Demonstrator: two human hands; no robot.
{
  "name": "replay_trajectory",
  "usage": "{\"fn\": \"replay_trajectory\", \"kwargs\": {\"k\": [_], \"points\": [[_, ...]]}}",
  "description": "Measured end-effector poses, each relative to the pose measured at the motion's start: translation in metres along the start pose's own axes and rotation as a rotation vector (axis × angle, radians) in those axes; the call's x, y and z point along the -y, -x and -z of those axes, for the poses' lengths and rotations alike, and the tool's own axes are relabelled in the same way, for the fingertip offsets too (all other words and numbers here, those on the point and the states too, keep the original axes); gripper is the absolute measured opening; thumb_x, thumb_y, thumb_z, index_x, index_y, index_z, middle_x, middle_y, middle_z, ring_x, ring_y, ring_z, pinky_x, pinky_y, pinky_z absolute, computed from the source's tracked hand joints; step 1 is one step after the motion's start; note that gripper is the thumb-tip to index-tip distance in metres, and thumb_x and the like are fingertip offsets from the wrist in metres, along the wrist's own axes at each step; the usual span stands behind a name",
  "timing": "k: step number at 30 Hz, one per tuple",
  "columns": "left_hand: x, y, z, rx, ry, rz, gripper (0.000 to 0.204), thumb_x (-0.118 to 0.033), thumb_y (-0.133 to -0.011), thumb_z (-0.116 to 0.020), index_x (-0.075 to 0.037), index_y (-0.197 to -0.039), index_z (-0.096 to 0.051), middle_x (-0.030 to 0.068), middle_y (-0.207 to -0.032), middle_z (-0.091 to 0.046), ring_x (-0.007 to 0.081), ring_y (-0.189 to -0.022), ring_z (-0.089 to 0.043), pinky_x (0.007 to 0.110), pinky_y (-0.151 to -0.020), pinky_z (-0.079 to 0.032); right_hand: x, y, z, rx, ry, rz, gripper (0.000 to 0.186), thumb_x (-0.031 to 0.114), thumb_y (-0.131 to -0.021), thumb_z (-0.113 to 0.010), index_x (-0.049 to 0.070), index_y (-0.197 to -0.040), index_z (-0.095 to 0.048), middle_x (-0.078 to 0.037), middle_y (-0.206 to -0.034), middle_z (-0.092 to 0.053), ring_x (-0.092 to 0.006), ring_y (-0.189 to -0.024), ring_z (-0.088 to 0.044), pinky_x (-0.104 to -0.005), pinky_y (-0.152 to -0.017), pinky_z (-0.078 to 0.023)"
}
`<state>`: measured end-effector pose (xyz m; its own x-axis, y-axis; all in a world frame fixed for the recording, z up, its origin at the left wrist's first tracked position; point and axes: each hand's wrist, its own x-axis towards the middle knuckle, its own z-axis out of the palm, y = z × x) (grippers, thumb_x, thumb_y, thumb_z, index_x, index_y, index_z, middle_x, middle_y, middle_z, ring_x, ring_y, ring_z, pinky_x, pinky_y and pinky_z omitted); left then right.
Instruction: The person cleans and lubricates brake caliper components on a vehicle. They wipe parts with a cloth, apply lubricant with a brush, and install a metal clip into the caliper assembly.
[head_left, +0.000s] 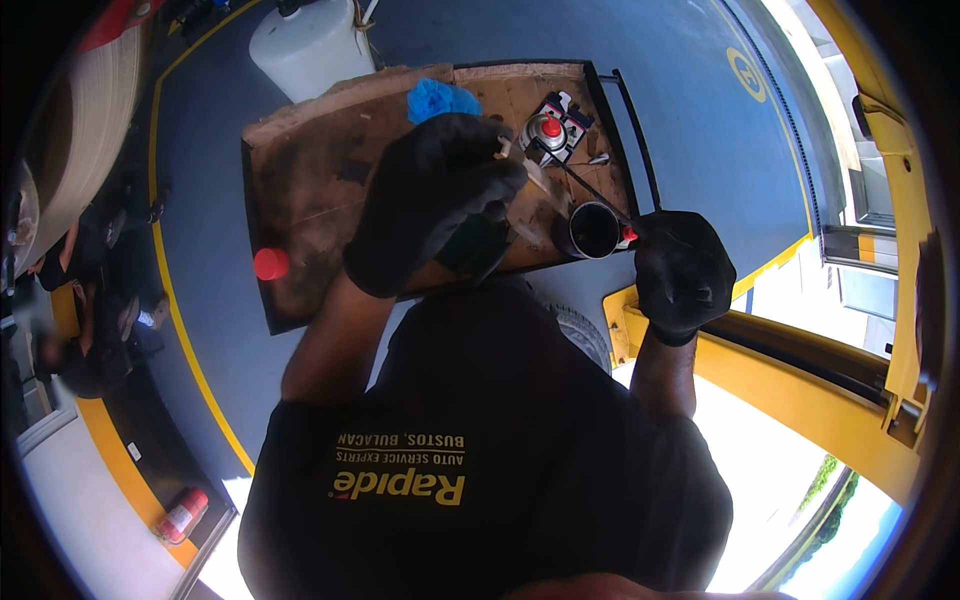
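Observation:
My left hand point(435, 200), in a black glove, is closed on a pale, translucent, motion-blurred strip point(540, 185) over the cardboard-covered table. My right hand point(683, 272), also gloved, is closed on a thin black rod point(580, 178) with a red part at its grip, reaching leftward over the table. A dark open cup point(594, 230) stands just left of my right hand. Behind it a can with a red top point(550, 130) sits on a small black-and-white stand. A dark object point(465, 250) lies partly hidden under my left hand.
A blue crumpled bag or cloth point(440, 100) and a red cap point(270, 263) are on the table point(330, 150). A white tank point(300, 50) stands beyond. Yellow metal framework point(800, 380) is at right; other people point(95, 340) and a fire extinguisher point(180, 515) are at left.

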<state>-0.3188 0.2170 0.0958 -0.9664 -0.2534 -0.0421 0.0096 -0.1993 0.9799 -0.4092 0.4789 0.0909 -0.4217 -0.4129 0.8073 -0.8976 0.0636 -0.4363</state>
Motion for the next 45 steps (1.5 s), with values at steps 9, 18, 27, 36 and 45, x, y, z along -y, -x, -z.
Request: {"fn": "replay_trajectory", "kwargs": {"k": [9,18,27,36,45], "points": [[-0.002,-0.001,0.0,-0.021,0.025,0.024,0.046,-0.008,-0.086,-0.077,0.01,-0.125,-0.061,0.0114,-0.092,-0.072,0.0146,-0.074,-0.069,0.027,-0.068,-0.057,0.004,-0.013,0.016,0.161,0.108,0.107,0.027,-0.005,-0.064,-0.079,0.003,-0.089,-0.073,-0.015,-0.089,-0.076,-0.0303,-0.076,-0.075,-0.0366,-0.065,-0.058],[-0.003,-0.002,0.0,-0.017,-0.012,0.015,0.045,-0.008,-0.086,-0.077,0.009,-0.124,-0.061,0.0111,-0.092,-0.072,0.014,-0.074,-0.069,0.027,-0.069,-0.057,0.004,-0.015,0.005,0.124,0.04,0.125,0.024,-0.007,-0.07,-0.072,-0.002,-0.093,-0.072,-0.02,-0.086,-0.074,-0.0328,-0.075,-0.074,-0.0369,-0.067,-0.059],[-0.001,-0.001,0.0,-0.026,-0.025,-0.003,0.043,-0.009,-0.087,-0.077,0.008,-0.123,-0.062,0.0109,-0.093,-0.072,0.0135,-0.075,-0.069,0.027,-0.069,-0.056,0.002,-0.007,0.009,0.066,0.016,0.072,0.027,-0.006,-0.067,-0.081,0.003,-0.091,-0.072,-0.014,-0.085,-0.074,-0.0289,-0.074,-0.075,-0.0346,-0.064,-0.058],[-0.001,0.0,-0.004,-0.025,-0.016,0.001,0.043,-0.008,-0.087,-0.078,0.008,-0.124,-0.062,0.0108,-0.092,-0.072,0.0134,-0.075,-0.069,0.026,-0.068,-0.056,0.002,-0.01,0.006,0.124,0.0,0.091,0.021,-0.009,-0.073,-0.07,-0.005,-0.094,-0.069,-0.022,-0.085,-0.073,-0.0343,-0.075,-0.074,-0.0377,-0.066,-0.06],[0.001,0.001,-0.003,-0.041,-0.071,-0.01,0.044,-0.009,-0.084,-0.081,0.003,-0.123,-0.065,0.0094,-0.093,-0.072,0.0137,-0.078,-0.071,0.025,-0.071,-0.058,0.008,-0.009,0.02,0.169,0.114,0.095,0.022,-0.008,-0.072,-0.069,-0.005,-0.094,-0.068,-0.023,-0.086,-0.072,-0.0347,-0.074,-0.073,-0.0381,-0.065,-0.06]]}}
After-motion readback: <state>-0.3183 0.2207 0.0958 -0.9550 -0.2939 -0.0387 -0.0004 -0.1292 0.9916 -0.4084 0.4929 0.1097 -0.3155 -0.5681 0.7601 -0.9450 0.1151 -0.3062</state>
